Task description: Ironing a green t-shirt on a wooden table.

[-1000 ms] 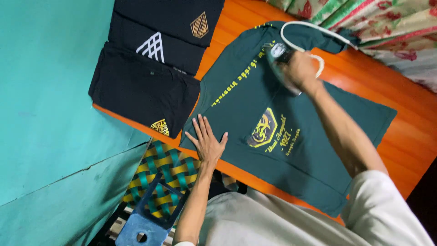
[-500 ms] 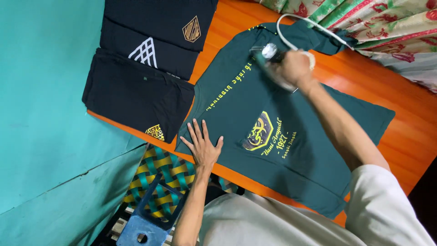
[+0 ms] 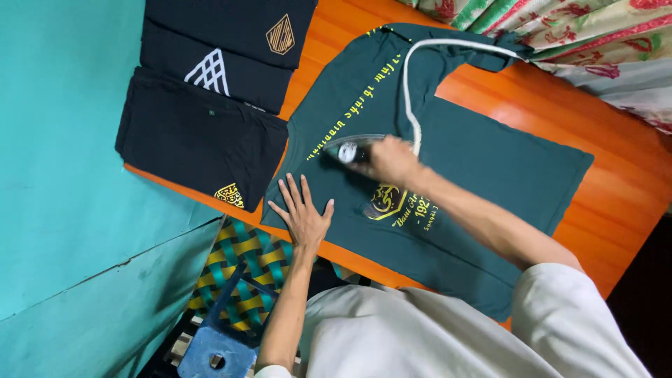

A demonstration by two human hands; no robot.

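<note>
One soft green shirt, flat: my right hand wraps the smooth iron on it; left hand spread flat beside.

No packages, signs or screens; only small green tag on nearest black folded shirt.

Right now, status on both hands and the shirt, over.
Right hand gripping iron on the dark green T-shirt. Left hand flat on shirt's edge. White cord trails across the shirt; folded black shirts lie beside it.
</note>
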